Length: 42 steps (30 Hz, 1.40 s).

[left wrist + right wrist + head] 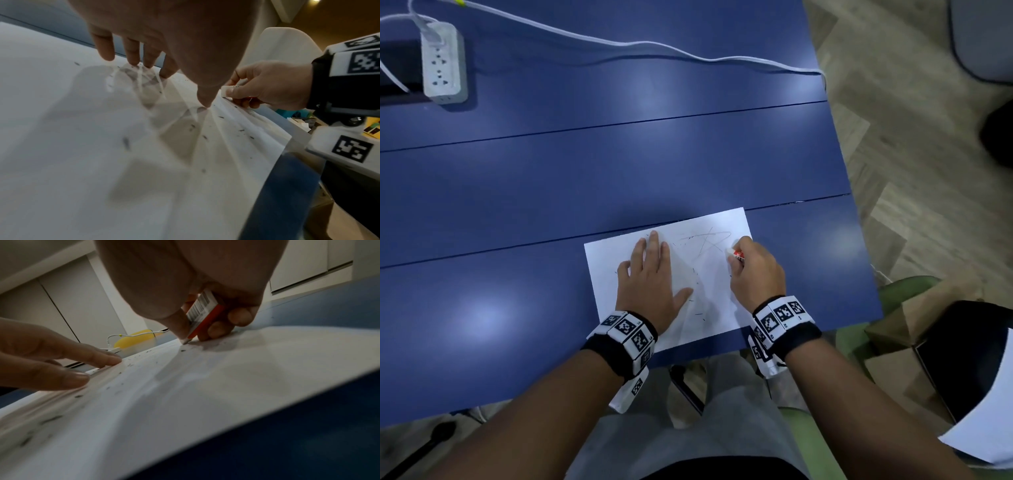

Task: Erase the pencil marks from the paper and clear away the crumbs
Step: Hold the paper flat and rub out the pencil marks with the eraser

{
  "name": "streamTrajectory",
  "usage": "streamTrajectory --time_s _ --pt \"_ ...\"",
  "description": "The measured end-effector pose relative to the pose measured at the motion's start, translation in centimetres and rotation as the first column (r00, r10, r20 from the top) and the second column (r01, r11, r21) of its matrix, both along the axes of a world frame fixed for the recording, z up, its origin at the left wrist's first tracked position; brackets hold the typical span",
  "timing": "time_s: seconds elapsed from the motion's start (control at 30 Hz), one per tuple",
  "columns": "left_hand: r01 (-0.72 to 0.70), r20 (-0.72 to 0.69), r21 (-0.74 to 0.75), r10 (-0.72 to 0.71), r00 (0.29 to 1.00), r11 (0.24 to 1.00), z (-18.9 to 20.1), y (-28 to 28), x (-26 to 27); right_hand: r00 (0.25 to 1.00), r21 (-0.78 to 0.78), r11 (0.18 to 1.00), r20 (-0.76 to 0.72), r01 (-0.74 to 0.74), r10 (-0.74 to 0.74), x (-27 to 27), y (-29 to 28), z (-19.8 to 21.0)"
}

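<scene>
Paper [709, 301], lower centre of frame, on blue surface [517, 212]: our left hand [650, 284] flat, pinning it; right hand [755, 270] gripping eraser [737, 254]. Pencil marks [705, 240] remain upper right; crumbs [205, 137] uncleared. Roughly midway, we judge.

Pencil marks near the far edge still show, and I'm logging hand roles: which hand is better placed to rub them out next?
Right. The right hand already grips the eraser, tip on the paper beside the scribble; the left hand lies flat, pinning the sheet.

left hand [650, 281] flat, fingers spread, right hand [755, 270] curled, pinching
</scene>
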State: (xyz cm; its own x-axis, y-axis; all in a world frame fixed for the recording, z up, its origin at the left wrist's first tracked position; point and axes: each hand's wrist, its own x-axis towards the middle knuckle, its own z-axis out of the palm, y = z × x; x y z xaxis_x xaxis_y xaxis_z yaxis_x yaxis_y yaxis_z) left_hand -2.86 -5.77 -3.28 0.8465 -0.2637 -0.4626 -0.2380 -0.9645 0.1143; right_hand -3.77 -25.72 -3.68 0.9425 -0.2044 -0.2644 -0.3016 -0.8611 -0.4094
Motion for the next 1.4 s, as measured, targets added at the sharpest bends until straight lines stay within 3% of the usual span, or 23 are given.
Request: streamTrajectory --time_s 0.43,0.67,0.83,1.0,1.13,1.3,1.4 --pt "0.124 0.105 -0.142 -0.109 0.988 0.982 -0.7 2.2 2.4 0.995 0.059 0.998 0.098 -0.011 0.005 1.8 0.8 -0.6" --pt "0.343 -0.042 -0.054 -0.345 0.938 0.938 -1.5 0.3 6.2 0.992 0.036 0.999 0.121 0.014 -0.019 1.5 1.7 -1.0" --pt "0.35 -0.075 -0.054 -0.353 0.933 0.935 -2.6 0.5 6.8 0.999 -0.019 1.0 0.03 0.015 -0.014 1.9 2.0 -0.2" --pt "0.36 -0.069 -0.046 -0.362 0.929 0.932 -2.8 0.5 6.8 0.984 -0.087 0.987 -0.126 -0.136 0.125 1.5 3.4 0.5" --pt "0.358 -0.067 -0.047 -0.361 0.93 0.933 -2.8 0.5 6.8 0.994 -0.087 0.996 -0.106 -0.009 0.0 2.0 2.6 0.5" --pt "0.362 -0.067 -0.047 -0.365 0.929 0.931 -2.9 0.4 6.8 0.984 -0.064 0.993 -0.155 -0.1 0.09 1.3 4.5 0.8" --pt "0.321 -0.075 -0.063 -0.326 0.943 0.945 -2.8 0.4 6.8 0.994 -0.103 0.994 -0.099 0.029 -0.039 2.4 3.3 0.6"
